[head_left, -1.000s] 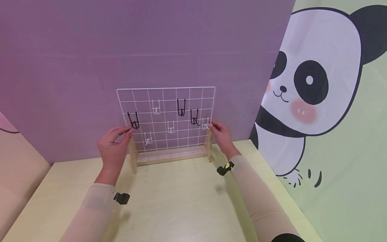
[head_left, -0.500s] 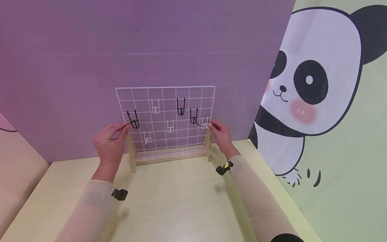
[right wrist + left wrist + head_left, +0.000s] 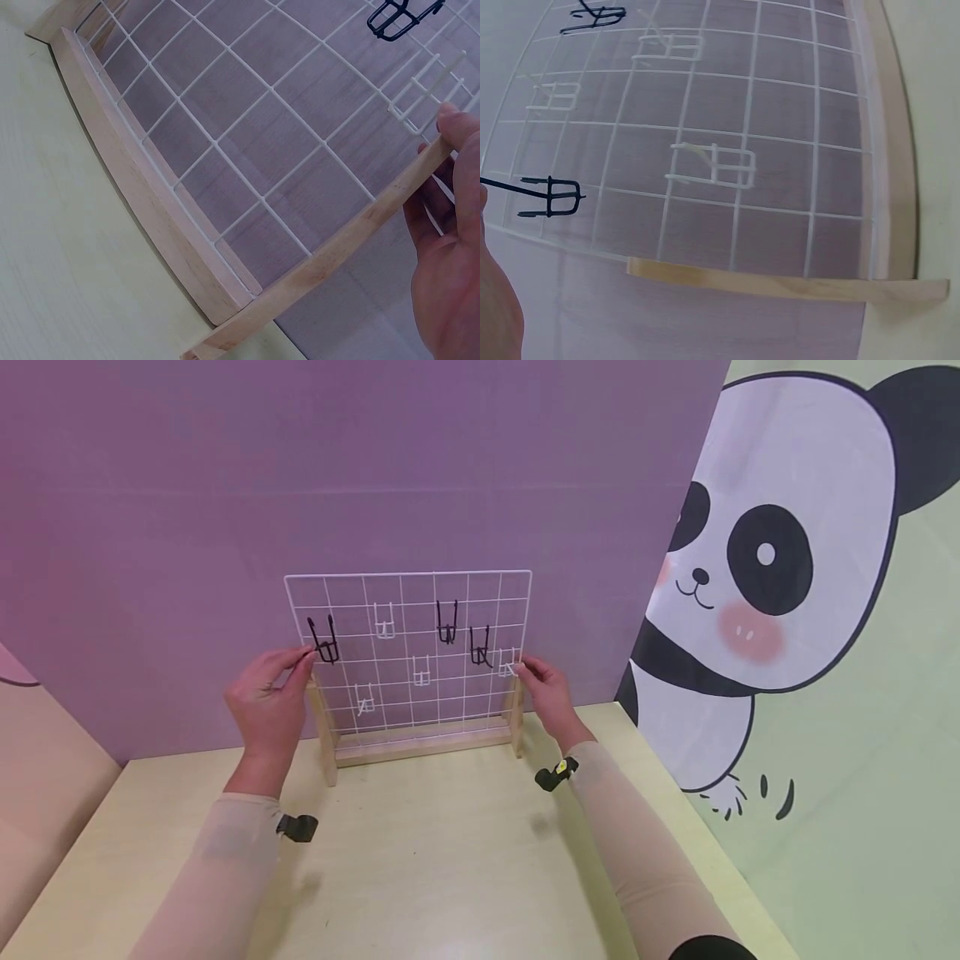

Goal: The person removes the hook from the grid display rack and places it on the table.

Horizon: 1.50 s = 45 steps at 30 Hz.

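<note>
In the head view, a white wire grid (image 3: 408, 574) is supported upright by a wooden stand (image 3: 427, 749), which is placed on a pale table (image 3: 420, 860). At the left edge of the grid, the left hand (image 3: 268, 697) is seen with its thumb and fingers brought together, and a black hook (image 3: 326, 650) is pinched by their tips. This hook is located at the left side of the grid and is slightly tilted. At the right edge of the grid, the stand is gripped by the right hand (image 3: 551, 697); a white hook (image 3: 507, 668) is situated just beside its fingertips. Two other black hooks (image 3: 447, 633) are hung on the right half of the grid, and three other white hooks (image 3: 385, 629) on its middle and left parts. Behind the grid a purple backdrop (image 3: 408, 460) is seen, and to its right a panda picture (image 3: 795, 456).

In the left wrist view, only a part of the left hand is shown, beside the grid, and the prong of the pinched hook is extended to it. Whether the grid's wires are touched by this hook cannot be told.

In the right wrist view, the wooden upright (image 3: 322, 262) at the grid's side is held near its upper end, between thumb and fingers.
</note>
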{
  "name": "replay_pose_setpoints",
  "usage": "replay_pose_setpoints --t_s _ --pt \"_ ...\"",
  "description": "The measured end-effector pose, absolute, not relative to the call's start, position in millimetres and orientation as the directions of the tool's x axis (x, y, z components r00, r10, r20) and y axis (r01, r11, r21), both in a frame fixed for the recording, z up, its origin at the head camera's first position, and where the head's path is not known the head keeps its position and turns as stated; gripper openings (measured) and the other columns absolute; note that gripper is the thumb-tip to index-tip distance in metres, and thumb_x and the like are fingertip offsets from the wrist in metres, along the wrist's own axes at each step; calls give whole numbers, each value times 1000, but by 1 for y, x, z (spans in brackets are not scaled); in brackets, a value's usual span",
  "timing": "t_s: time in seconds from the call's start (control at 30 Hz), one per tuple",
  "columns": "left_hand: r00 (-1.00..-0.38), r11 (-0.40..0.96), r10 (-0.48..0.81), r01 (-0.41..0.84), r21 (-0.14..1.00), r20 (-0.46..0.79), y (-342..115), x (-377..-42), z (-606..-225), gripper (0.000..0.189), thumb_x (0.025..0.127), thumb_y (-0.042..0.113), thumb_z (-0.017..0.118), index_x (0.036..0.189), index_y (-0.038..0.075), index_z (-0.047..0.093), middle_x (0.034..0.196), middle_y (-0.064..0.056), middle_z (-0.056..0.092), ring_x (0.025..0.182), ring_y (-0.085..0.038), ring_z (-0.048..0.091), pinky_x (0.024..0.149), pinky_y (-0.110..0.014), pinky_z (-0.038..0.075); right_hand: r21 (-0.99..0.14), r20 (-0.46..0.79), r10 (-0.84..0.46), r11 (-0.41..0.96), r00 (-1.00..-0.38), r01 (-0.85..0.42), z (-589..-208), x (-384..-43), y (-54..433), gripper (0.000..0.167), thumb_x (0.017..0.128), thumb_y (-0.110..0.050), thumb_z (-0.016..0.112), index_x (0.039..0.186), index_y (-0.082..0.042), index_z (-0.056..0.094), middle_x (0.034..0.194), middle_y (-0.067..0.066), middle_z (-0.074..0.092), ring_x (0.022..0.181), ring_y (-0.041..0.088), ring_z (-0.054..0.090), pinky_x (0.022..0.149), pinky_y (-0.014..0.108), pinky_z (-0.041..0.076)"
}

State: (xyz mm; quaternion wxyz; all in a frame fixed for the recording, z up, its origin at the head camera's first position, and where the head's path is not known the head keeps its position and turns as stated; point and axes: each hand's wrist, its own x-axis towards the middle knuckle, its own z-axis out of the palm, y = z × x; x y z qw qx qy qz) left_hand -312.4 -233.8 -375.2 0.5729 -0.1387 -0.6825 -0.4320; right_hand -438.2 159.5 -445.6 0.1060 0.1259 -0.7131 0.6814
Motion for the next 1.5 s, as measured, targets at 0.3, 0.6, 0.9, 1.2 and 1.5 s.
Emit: replay_pose_setpoints --t_s 0.3,0.6,0.9,1.2,1.5 --pt "-262 588 -311 702 402 913 -236 -312 -367 12 89 -5 90 100 -3 86 94 -23 81 94 14 67 87 -11 51 -947 318 -27 35 -948 -319 -446 -439 157 39 111 -18 70 144 3 69 139 19 71 124 21 66 118 40 50" --pt "-277 603 -301 686 407 912 -237 -302 -367 12 89 -4 89 101 -3 86 95 -23 81 95 15 66 87 -10 50 -948 317 -25 31 -948 -318 -445 -438 157 38 111 -17 69 143 3 69 139 19 71 125 21 65 119 40 50" --pt "-282 638 -237 677 368 930 -242 -293 -372 16 85 -11 89 98 -2 87 93 -23 80 97 21 61 88 -6 48 -947 320 -31 32 -947 -320 -445 -437 159 37 112 -17 69 143 3 69 141 20 70 128 24 65 121 42 48" --pt "-288 705 -97 656 270 953 -247 -284 -381 18 88 -8 89 104 0 87 96 -19 82 86 -14 73 91 -5 48 -951 307 -31 24 -951 -308 -445 -436 159 39 112 -18 69 144 3 69 142 21 70 132 28 64 122 43 47" --pt "-290 690 -48 682 241 956 -246 -277 -389 21 81 -15 89 98 -2 87 93 -18 82 79 -38 72 93 -4 47 -954 299 -29 5 -954 -299 -445 -436 159 38 111 -19 70 144 1 69 142 19 71 130 25 65 122 42 47"
